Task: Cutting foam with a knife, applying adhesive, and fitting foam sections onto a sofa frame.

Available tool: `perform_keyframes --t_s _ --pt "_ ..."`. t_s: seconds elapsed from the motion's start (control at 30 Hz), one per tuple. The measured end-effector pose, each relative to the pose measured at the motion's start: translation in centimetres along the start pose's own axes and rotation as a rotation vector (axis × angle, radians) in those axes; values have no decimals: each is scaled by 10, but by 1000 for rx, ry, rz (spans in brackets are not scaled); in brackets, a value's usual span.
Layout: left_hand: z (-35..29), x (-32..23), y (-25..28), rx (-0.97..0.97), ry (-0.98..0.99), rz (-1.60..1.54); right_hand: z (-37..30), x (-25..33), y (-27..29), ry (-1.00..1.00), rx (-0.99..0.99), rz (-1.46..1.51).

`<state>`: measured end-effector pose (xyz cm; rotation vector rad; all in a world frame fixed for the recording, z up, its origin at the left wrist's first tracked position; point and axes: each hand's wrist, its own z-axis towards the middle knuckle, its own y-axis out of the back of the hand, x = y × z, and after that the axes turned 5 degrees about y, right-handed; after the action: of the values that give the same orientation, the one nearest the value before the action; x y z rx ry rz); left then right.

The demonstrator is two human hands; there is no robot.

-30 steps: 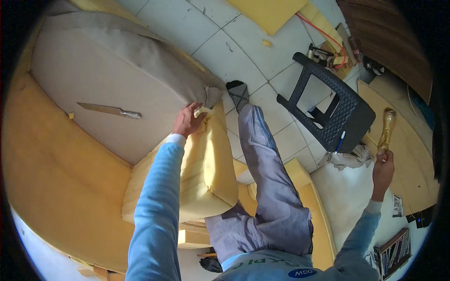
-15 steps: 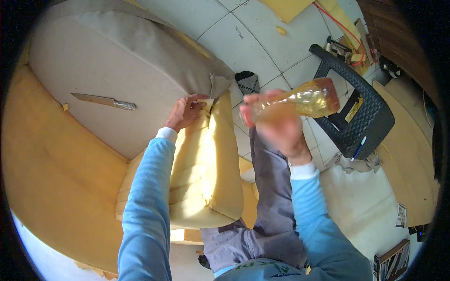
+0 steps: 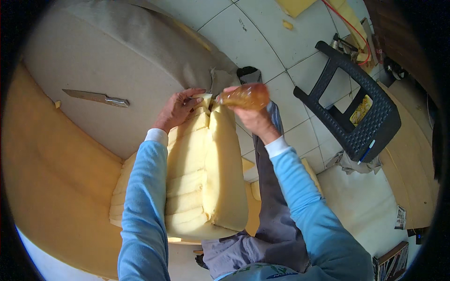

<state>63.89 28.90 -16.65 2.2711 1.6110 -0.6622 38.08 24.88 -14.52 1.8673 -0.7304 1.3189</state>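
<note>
My right hand [image 3: 251, 119] grips a clear plastic bottle [image 3: 248, 97] of amber liquid. The bottle is tipped, its neck end against the far end of a foam-padded armrest [image 3: 222, 173]. Opposite it, my left hand [image 3: 180, 110] pinches a small piece of pale foam [image 3: 205, 98] at the same end of the armrest. A flap of grey-brown fabric [image 3: 222, 77] hangs just beyond both hands. On the grey fabric seat [image 3: 140, 61], left of my left hand, lies a kitchen knife [image 3: 96, 97] with a metal handle.
A curved foam-covered backrest [image 3: 61, 187] rises on the left. To the right stands a black plastic chair [image 3: 361, 107] with a pen [image 3: 366, 152] on it. Foam scraps [image 3: 295, 5] and a red cord [image 3: 349, 25] lie on the tiled floor. Boards [image 3: 408, 182] are at far right.
My right hand has brought the bottle left, from out over the floor to the armrest's end, with its neck now by the foam. My left hand stays nearly in place.
</note>
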Motion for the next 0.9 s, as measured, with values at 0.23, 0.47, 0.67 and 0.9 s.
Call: perform_keyframes --t_s 0.23,0.47,0.67,0.9 --pt "-2 4 4 62 32 -42 -1 10 -19 -171 92 147" --pt "-3 17 2 18 18 -167 12 -8 -13 -29 110 90" --pt "0 2 -3 9 -19 -160 32 -28 14 -77 235 -43" --pt "-3 10 -1 -17 -34 -126 86 -24 18 -568 644 70"
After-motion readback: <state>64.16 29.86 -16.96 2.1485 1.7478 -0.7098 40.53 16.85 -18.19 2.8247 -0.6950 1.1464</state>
